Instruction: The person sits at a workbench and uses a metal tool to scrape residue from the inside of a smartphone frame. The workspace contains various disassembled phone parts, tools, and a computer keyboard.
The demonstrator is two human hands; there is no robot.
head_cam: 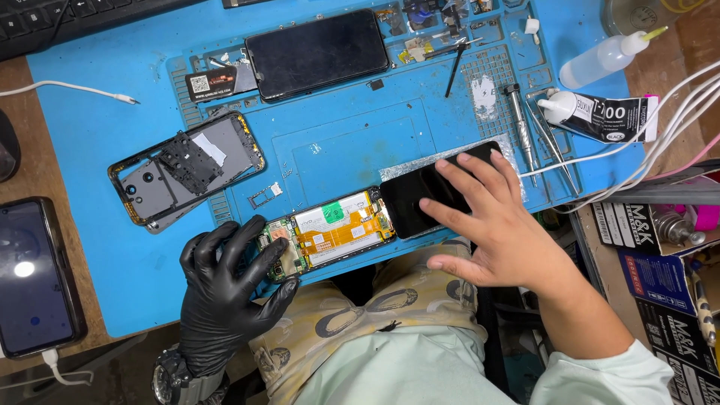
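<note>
An opened phone body with an orange battery and green circuit board lies at the blue mat's near edge. My left hand, in a black glove, rests fingers spread on the body's left end. My bare right hand presses flat on a black screen panel that lies just right of the phone body. Neither hand grips anything.
A phone back cover lies at the left, another black phone at the back. A screwdriver, tweezers, glue tube and squeeze bottle sit right. A charging phone lies far left, boxes far right.
</note>
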